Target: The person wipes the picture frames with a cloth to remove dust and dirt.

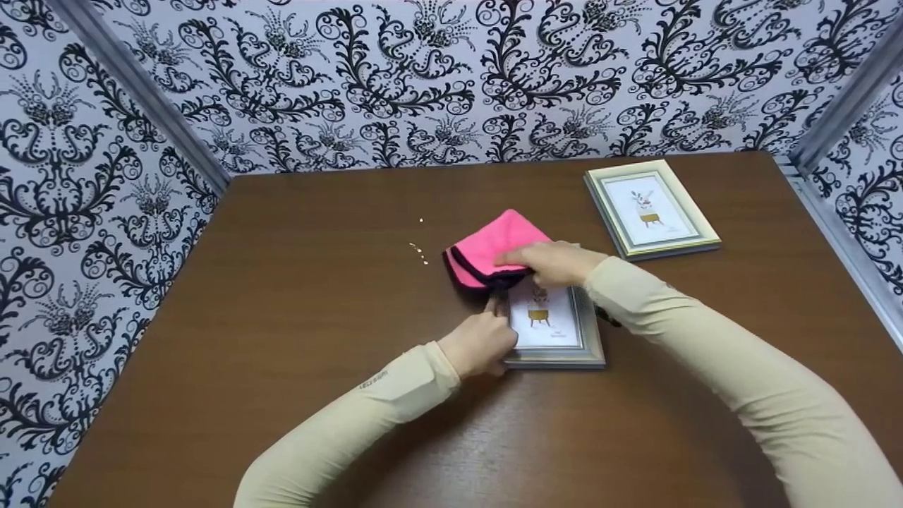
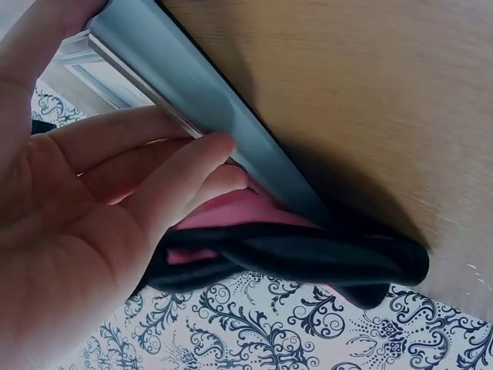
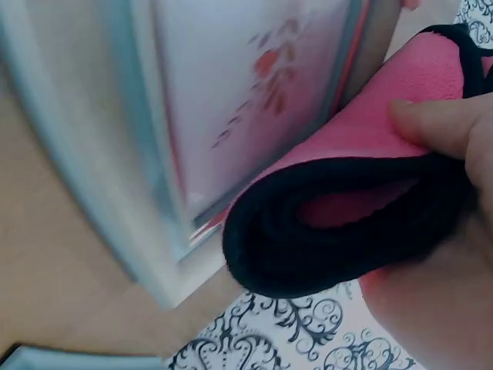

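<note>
A silver-grey picture frame (image 1: 591, 353) lies face up near the middle of the table, showing a print of a yellow stool. My left hand (image 1: 481, 342) holds the left side of this frame, its thumb near the close corner and its fingers at the edge (image 2: 185, 85). My right hand (image 1: 554, 262) grips a folded pink cloth (image 1: 504, 236) with black edging, thumb on one face. The cloth covers the frame's far left part. In the right wrist view, the rolled fold of the cloth (image 3: 362, 146) is against the frame's glass (image 3: 231, 100).
A second picture frame (image 1: 695, 245), pale gold, lies face up at the back right of the brown table (image 1: 303, 296). Small white specks (image 1: 420, 252) dot the tabletop left of the cloth. Patterned walls (image 1: 395, 85) stand behind and at both sides.
</note>
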Demonstrator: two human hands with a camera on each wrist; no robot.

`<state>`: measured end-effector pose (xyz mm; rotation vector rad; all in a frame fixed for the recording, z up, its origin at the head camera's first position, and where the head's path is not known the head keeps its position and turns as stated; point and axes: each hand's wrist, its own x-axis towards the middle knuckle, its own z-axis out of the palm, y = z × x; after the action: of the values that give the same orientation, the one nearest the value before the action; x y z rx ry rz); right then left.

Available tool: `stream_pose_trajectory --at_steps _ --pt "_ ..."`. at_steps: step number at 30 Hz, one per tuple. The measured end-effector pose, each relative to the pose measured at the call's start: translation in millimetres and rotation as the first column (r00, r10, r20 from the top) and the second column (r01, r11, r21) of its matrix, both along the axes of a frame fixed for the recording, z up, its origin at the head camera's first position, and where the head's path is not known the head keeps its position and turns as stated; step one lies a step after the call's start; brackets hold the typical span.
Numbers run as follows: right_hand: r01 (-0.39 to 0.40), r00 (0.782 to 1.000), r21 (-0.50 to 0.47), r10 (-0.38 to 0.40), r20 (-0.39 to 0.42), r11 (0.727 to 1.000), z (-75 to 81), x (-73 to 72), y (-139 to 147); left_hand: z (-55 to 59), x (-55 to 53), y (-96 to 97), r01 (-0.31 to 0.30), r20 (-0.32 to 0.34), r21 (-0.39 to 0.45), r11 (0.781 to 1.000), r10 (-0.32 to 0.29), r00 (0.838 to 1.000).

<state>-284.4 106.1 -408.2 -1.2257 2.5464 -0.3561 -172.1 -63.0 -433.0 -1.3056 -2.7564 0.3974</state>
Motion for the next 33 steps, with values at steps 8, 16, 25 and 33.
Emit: stream_pose_trajectory --at_steps 8,16,25,33 --pt "0.144 0.988 0.04 -0.141 -0.066 0.989 2.4 2.4 37.0 1.4 -0.4 2.1 -0.008 0.019 -0.015 1.0 0.008 1.0" --pt "0.291 0.951 -0.03 -0.292 -0.104 0.956 0.5 6.0 60.1 0.4 -0.1 2.6 -0.02 0.027 -0.019 1.0 0.021 0.999" --pt "0.414 0.909 -0.196 -0.416 0.034 0.889 -7.4 1.3 65.1 0.5 -1.3 3.4 -0.035 0.057 -0.015 0.999 0.036 0.998" --pt "0.417 0.909 -0.209 -0.408 0.086 0.884 -11.9 28.8 73.5 0.5 -1.3 3.8 -0.034 0.052 -0.002 0.999 0.034 0.998"
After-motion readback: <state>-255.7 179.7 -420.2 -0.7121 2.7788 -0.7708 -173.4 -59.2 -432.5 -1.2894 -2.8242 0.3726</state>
